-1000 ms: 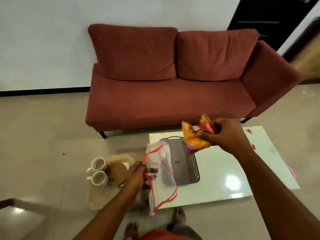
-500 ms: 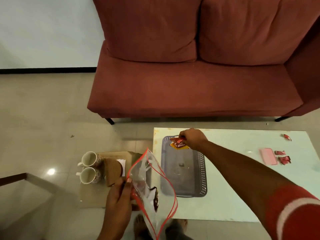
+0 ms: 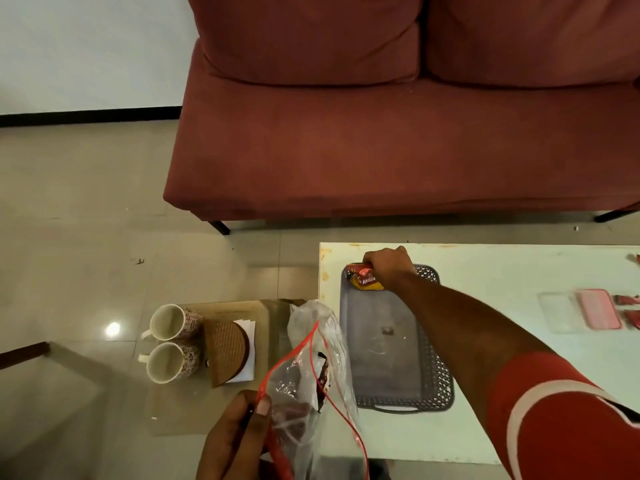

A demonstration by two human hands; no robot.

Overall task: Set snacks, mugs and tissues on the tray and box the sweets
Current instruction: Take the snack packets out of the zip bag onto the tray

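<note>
A grey perforated tray [image 3: 433, 379] lies on the pale table [image 3: 502, 271]. My right hand [image 3: 389, 266] rests at the tray's far left corner, closed on red and yellow snack packets [image 3: 362, 278] that touch the tray. My left hand [image 3: 235, 441] grips a clear zip bag [image 3: 308, 375] with a red rim, which has dark packets inside. Two patterned mugs [image 3: 171, 342] lie on their sides on a low brown stool [image 3: 194, 407], beside a woven tissue holder [image 3: 227, 348] with white tissues [image 3: 247, 332]. A pink box [image 3: 599, 308], a clear lid [image 3: 557, 311] and red sweets [image 3: 628, 308] lie at the table's right.
A red sofa [image 3: 381, 133] stands behind the table. The tiled floor [image 3: 86, 202] spreads to the left. A dark wooden bar [image 3: 22, 353] juts in at the left edge.
My right hand has carried the snack packets down from mid-air to the tray's far left corner. My left hand has dropped lower with the zip bag. My view has tilted down.
</note>
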